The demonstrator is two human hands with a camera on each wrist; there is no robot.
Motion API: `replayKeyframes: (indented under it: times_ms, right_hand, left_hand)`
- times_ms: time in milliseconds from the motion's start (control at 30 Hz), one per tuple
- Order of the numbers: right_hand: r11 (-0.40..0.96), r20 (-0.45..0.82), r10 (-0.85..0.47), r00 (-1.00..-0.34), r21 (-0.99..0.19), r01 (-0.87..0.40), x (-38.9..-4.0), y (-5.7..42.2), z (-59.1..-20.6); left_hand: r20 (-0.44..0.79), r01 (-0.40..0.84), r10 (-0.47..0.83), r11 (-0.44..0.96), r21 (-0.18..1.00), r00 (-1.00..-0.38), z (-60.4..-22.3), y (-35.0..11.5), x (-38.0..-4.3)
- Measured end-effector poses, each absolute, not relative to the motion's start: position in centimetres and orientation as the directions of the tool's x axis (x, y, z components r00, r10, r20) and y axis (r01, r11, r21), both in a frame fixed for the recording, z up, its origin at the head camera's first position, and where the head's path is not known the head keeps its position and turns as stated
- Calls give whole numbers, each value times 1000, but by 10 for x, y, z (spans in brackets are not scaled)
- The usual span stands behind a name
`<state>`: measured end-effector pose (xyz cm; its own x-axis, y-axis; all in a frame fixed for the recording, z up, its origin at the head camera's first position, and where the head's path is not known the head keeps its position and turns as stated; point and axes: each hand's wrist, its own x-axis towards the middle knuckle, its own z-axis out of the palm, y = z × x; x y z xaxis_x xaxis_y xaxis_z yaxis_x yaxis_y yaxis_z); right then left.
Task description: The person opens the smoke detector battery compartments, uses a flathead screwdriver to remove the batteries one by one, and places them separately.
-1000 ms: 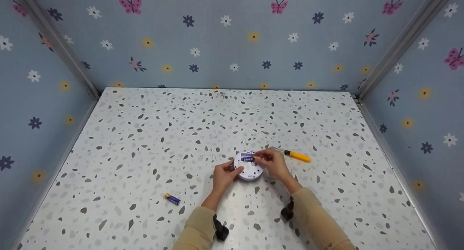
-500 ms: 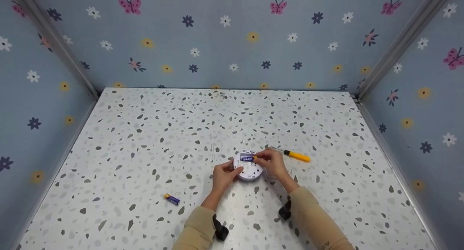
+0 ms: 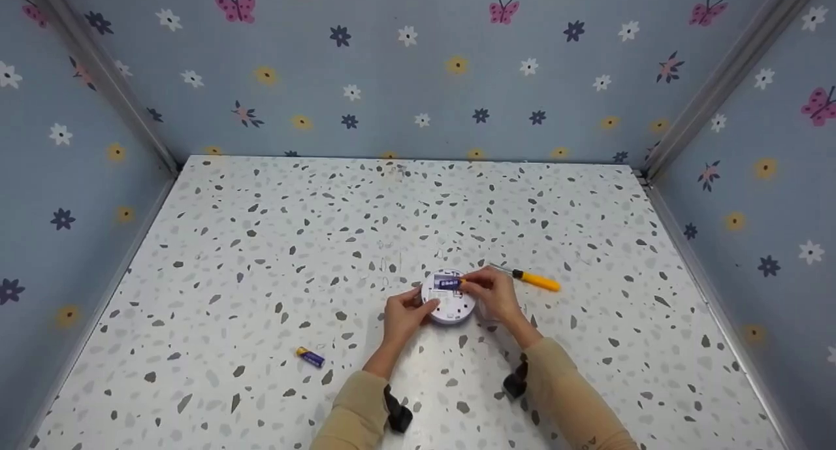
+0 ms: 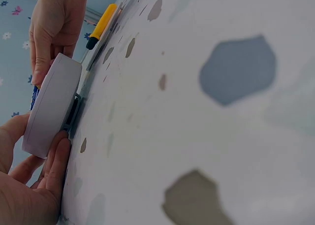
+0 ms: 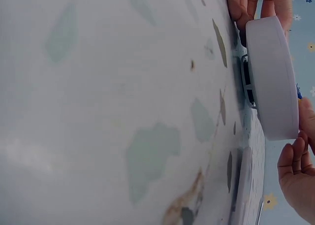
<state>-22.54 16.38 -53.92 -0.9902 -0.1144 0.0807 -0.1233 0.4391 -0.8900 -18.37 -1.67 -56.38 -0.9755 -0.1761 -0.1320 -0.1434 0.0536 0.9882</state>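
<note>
A round white battery-powered device (image 3: 448,311) is held just off the speckled table, its slotted side facing up. My left hand (image 3: 403,316) grips its left edge, thumb on top and fingers underneath. At the upper slot, my right hand (image 3: 495,295) pinches the yellow end of a purple battery (image 3: 449,284), which lies over the slot; whether it is seated cannot be told. In the left wrist view the device's side (image 4: 55,104) hides most of that battery. The right wrist view shows the device's rim (image 5: 273,80) between both hands.
A second purple and yellow battery (image 3: 311,357) lies on the table at the front left. A screwdriver with a yellow handle (image 3: 539,281) lies right of my right hand. In the right wrist view, a flat white piece (image 5: 241,185) rests on the table. Flower-patterned walls surround the table.
The battery pinched in my right hand has shifted slightly to the right over the slot. My left hand and the device stay almost still.
</note>
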Motion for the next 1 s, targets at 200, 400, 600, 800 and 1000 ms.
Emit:
replayKeyframes:
  times_ms: [200, 400, 600, 800, 1000]
  right_hand:
    - [411, 121, -113, -986, -898, -157, -223, 167, -538]
    - [440, 45, -76, -996, -895, -74, -217, 173, -536]
    - [428, 31, -73, -997, -902, -59, -208, 183, -533]
    - [400, 37, -74, -997, -914, -63, -196, 195, -532]
    - [388, 31, -76, -997, -920, -59, -184, 206, -532]
  left_hand:
    - [-141, -147, -164, 28, 989, -976, -565, -16, -185]
    - [-160, -160, -163, -13, 987, -974, -566, -15, -185]
    - [-151, -153, -168, -1, 988, -974, -566, -15, -185]
    - [-149, -157, -176, 33, 987, -973, -564, -15, -184]
    - [-151, -159, -179, 35, 987, -972, -563, -16, -184]
